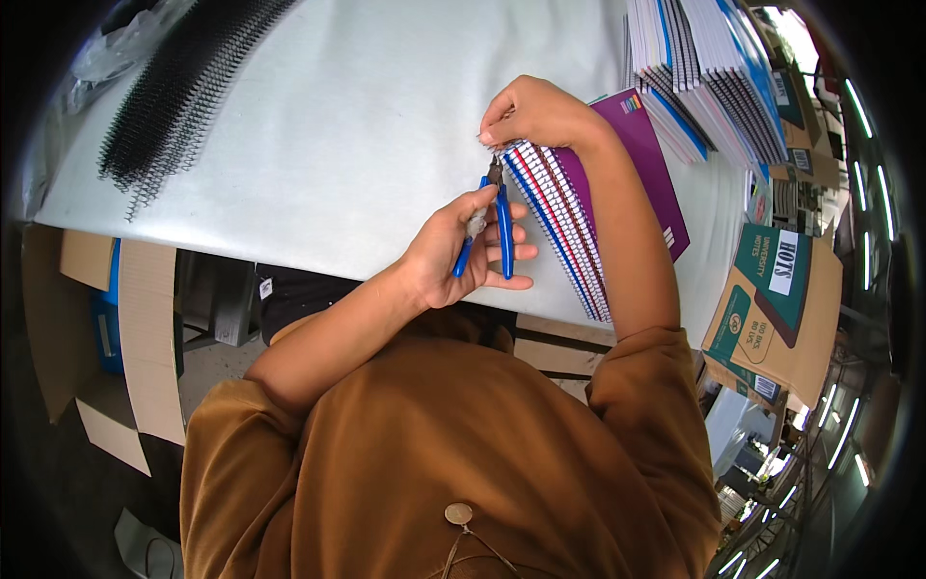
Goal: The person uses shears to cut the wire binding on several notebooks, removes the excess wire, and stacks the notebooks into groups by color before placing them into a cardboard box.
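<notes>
My left hand holds a pair of blue-handled wire cutters, the handles spread apart and the fingers stretched loosely behind them. The cutters' dark jaws point up at the top corner of a stack of spiral notebooks. The uppermost notebook has a purple cover; below it, white edges and coils show with blue and red stripes. Reaching over the stack, my right hand has its thumb and fingertips pinched at the coil's end, just above the jaws. The wire between those fingertips is mostly hidden.
A bundle of black spiral coils lies at the table's far left, near clear plastic. Tall stacks of spiral notebooks stand at the far right. Cardboard boxes flank the table, one at the right and an open one at the left.
</notes>
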### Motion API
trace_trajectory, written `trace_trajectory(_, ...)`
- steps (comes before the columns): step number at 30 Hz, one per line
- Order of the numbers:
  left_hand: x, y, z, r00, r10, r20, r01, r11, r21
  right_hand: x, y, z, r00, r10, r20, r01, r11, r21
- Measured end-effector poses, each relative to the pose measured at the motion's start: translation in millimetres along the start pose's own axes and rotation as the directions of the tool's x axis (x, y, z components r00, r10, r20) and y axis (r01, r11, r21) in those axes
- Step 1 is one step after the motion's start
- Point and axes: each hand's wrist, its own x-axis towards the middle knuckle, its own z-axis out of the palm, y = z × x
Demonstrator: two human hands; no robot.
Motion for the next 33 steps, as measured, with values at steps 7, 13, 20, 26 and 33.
trace_trajectory(7, 14, -1, 3, 0.996, -0.063, -0.056, 0.064, 0.998, 0.007, -5, -7, 7, 0.988, 0.042, -0.147, -0.065, 0.985, -0.157)
trace_trajectory(13, 12, 13, 6, 0.992, -0.115, 0.046, 0.118, 0.991, -0.055, -8, -3, 4, 0.985, -0.056, -0.164, 0.032, 0.988, -0.149)
trace_trajectory(20, 11, 18, 14, 0.974, -0.077, -0.213, 0.123, 0.97, 0.211, -7, -1, 4, 0.984, -0.085, -0.156, 0.065, 0.99, -0.128)
trace_trajectory(26, 11, 17, 23, 0.957, -0.004, -0.289, 0.115, 0.923, 0.367, -8, -2, 4, 0.977, -0.129, -0.167, 0.103, 0.982, -0.155)
trace_trajectory(33, 1, 14, 24, 0.97, 0.018, -0.243, 0.106, 0.866, 0.489, -3, 7, 7, 0.974, -0.116, -0.193, 0.099, 0.99, -0.095)
